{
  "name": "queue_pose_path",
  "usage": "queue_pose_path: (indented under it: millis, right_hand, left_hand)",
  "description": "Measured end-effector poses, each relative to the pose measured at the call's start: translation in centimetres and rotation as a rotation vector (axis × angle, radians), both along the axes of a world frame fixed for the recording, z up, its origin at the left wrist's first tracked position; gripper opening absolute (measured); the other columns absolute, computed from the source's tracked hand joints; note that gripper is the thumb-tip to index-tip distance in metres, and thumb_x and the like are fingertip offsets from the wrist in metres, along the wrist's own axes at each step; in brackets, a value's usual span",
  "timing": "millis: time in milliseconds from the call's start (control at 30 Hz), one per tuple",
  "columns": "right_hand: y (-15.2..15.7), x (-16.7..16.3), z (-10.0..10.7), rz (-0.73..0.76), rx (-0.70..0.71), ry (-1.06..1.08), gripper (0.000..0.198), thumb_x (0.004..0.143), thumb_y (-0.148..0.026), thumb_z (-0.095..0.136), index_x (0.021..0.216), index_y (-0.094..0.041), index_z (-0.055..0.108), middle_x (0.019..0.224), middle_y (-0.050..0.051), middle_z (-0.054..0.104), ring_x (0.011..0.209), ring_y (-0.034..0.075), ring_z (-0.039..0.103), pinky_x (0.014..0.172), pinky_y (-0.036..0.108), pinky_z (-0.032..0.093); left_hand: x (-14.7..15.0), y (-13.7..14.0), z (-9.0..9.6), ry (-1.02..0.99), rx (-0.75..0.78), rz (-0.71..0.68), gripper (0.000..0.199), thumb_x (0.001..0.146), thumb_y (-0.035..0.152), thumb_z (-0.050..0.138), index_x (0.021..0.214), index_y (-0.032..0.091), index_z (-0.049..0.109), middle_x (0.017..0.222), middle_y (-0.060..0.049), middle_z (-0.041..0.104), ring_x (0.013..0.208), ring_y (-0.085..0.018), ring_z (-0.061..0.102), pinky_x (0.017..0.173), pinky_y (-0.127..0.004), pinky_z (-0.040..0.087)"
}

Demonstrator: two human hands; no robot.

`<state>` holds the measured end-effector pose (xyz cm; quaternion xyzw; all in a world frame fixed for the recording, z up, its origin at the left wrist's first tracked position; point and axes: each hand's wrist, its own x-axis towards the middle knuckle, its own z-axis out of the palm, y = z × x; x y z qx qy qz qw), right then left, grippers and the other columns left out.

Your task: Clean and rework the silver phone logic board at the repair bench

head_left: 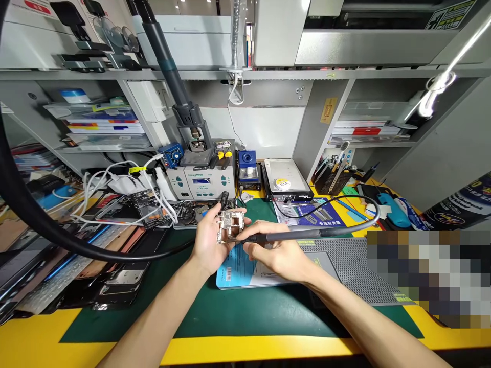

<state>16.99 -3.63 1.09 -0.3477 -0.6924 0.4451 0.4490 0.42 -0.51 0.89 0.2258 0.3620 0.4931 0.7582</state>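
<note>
My left hand (207,243) is closed around the edges of a small circuit board (227,220), its chip-covered face turned up toward me. A black soldering iron (299,235) is pinched in my right hand (276,251), pen-fashion. The iron points left, and its front end meets the lower right edge of the board. Fingers and board hide the exact tip, so contact with the board cannot be told. From its rear, a dark cable curves right and back toward the flat station. Below both hands lies a blue and grey pad (236,268) on a green mat (215,317).
A hot-air station (201,181) stands behind the board, with a flat silver unit (287,176) to its right. Phone parts (126,278) and white cables (88,197) crowd the left. A thick black hose (126,254) loops across the left. A perforated mat (353,263) lies right.
</note>
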Motion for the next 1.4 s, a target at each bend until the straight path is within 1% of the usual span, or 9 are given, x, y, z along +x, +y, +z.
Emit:
queue_pose_path:
  millis: [100,233,367,533,733,867,1033,1133,1400]
  right_hand:
    - [0.0,0.1,-0.1,0.008,-0.009,0.028,0.023,0.076,-0.008,0.061,0.091,-0.019,0.075,0.085,0.003,0.070,0.072,0.015,0.061,0.063,0.027,0.048]
    - [0.0,0.1,-0.1,0.019,-0.029,0.051,0.021,0.077,-0.011,0.062,0.092,-0.019,0.074,0.075,0.001,0.068,0.063,0.013,0.058,0.057,0.026,0.047]
    - [-0.1,-0.1,0.0,-0.001,-0.010,0.015,0.022,0.076,-0.011,0.062,0.091,-0.019,0.075,0.082,0.002,0.070,0.067,0.014,0.061,0.060,0.027,0.048]
    - [0.0,-0.1,0.0,-0.008,-0.017,0.006,0.022,0.075,-0.008,0.061,0.088,-0.019,0.075,0.077,0.001,0.068,0.063,0.013,0.058,0.056,0.025,0.045]
    - [-0.1,0.2,0.2,-0.026,-0.007,-0.048,0.020,0.076,-0.010,0.061,0.087,-0.020,0.075,0.086,0.002,0.071,0.073,0.016,0.062,0.066,0.029,0.048]
    - [-0.3,0.3,0.4,-0.041,-0.012,-0.117,0.017,0.079,-0.016,0.061,0.087,-0.021,0.074,0.085,0.001,0.071,0.072,0.016,0.061,0.067,0.029,0.046]
    - [-0.3,0.2,0.5,-0.048,-0.064,-0.145,0.014,0.080,-0.025,0.061,0.087,-0.023,0.073,0.077,0.000,0.070,0.061,0.015,0.056,0.055,0.027,0.043]
    - [-0.3,0.3,0.5,-0.063,-0.071,-0.165,0.015,0.081,-0.031,0.061,0.087,-0.024,0.073,0.076,0.000,0.070,0.063,0.017,0.059,0.056,0.028,0.045]
    - [-0.4,0.4,0.5,-0.081,-0.136,-0.151,0.024,0.083,-0.046,0.061,0.090,-0.025,0.070,0.072,0.001,0.069,0.063,0.019,0.062,0.054,0.028,0.049]
  left_hand:
    - [0.0,0.0,0.0,-0.008,0.002,0.002,0.046,0.093,0.039,0.044,0.105,0.005,0.071,0.081,-0.017,0.075,0.069,-0.025,0.071,0.067,-0.035,0.057]
    - [0.0,0.1,-0.1,-0.017,-0.003,-0.002,0.045,0.092,0.040,0.046,0.107,0.005,0.071,0.080,-0.016,0.075,0.065,-0.023,0.070,0.062,-0.033,0.057]
    - [0.0,0.0,0.0,-0.029,-0.005,-0.005,0.045,0.092,0.039,0.045,0.106,0.005,0.071,0.079,-0.016,0.075,0.062,-0.022,0.069,0.058,-0.031,0.055]
    - [0.0,0.2,-0.2,-0.055,0.001,-0.017,0.047,0.093,0.040,0.043,0.105,0.005,0.071,0.079,-0.016,0.075,0.061,-0.022,0.069,0.055,-0.030,0.053]
    - [0.0,0.2,-0.4,-0.071,0.012,-0.032,0.050,0.093,0.043,0.040,0.102,0.005,0.072,0.078,-0.016,0.075,0.063,-0.022,0.069,0.058,-0.030,0.053]
    - [0.0,0.3,-0.6,-0.070,0.021,-0.039,0.052,0.093,0.046,0.040,0.101,0.005,0.072,0.077,-0.016,0.075,0.061,-0.022,0.069,0.058,-0.030,0.052]
    - [0.0,0.4,-0.8,-0.084,0.030,-0.052,0.056,0.092,0.048,0.038,0.104,0.005,0.071,0.075,-0.015,0.074,0.057,-0.020,0.066,0.051,-0.028,0.047]
    - [-0.1,0.5,-0.9,-0.097,0.031,-0.069,0.057,0.092,0.049,0.037,0.107,0.005,0.071,0.074,-0.014,0.074,0.055,-0.020,0.065,0.049,-0.028,0.044]
    - [-0.2,0.5,-1.2,-0.117,0.046,-0.065,0.057,0.091,0.051,0.038,0.102,0.006,0.072,0.077,-0.014,0.074,0.060,-0.021,0.066,0.055,-0.030,0.047]
